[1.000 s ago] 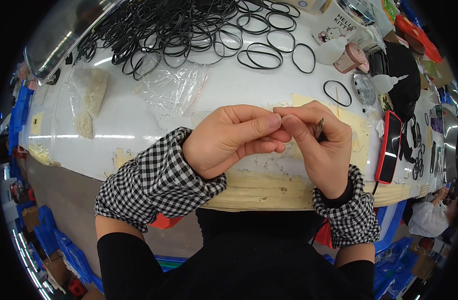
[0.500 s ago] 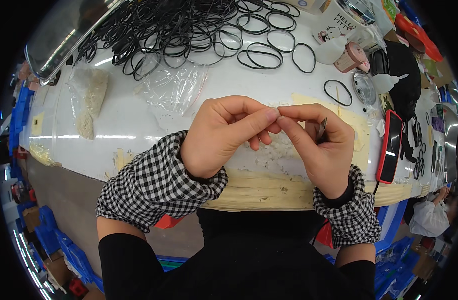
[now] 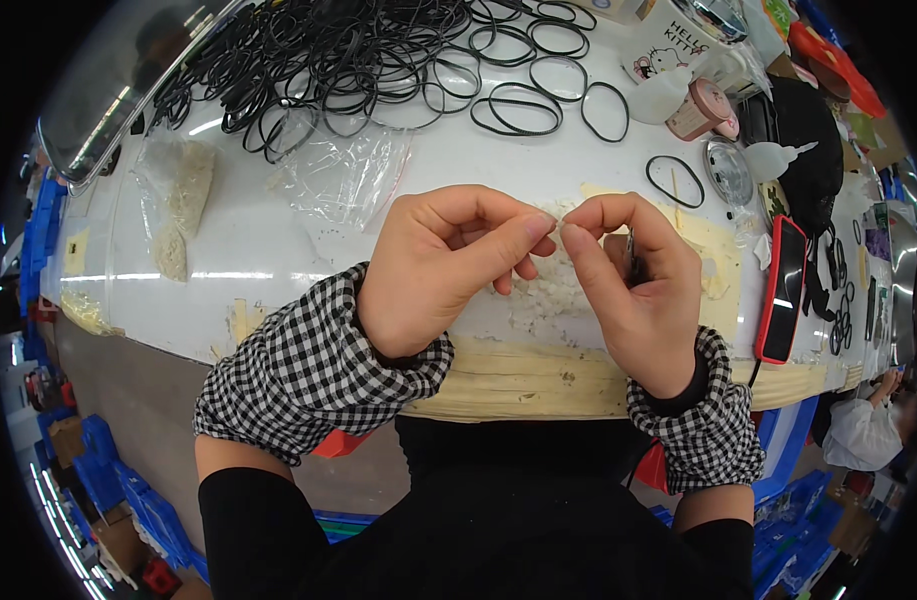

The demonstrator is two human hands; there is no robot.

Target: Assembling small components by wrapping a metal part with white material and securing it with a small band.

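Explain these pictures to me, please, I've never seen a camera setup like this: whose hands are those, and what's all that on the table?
There is no machine here, just a person working bare-handed. The camera sits on the person's head and looks down; its very wide lens makes straight edges bend.

The left hand and right hand come from checked sleeves, their fingertips nearly meeting. Whatever may be pinched there is too small to tell. The right hand also has a slim metal tool tucked between its fingers.

On the white table lie a heap of black loops, a clear plastic bag, a bag of pale bits, a red-edged phone and, near the hands, whitish scraps.
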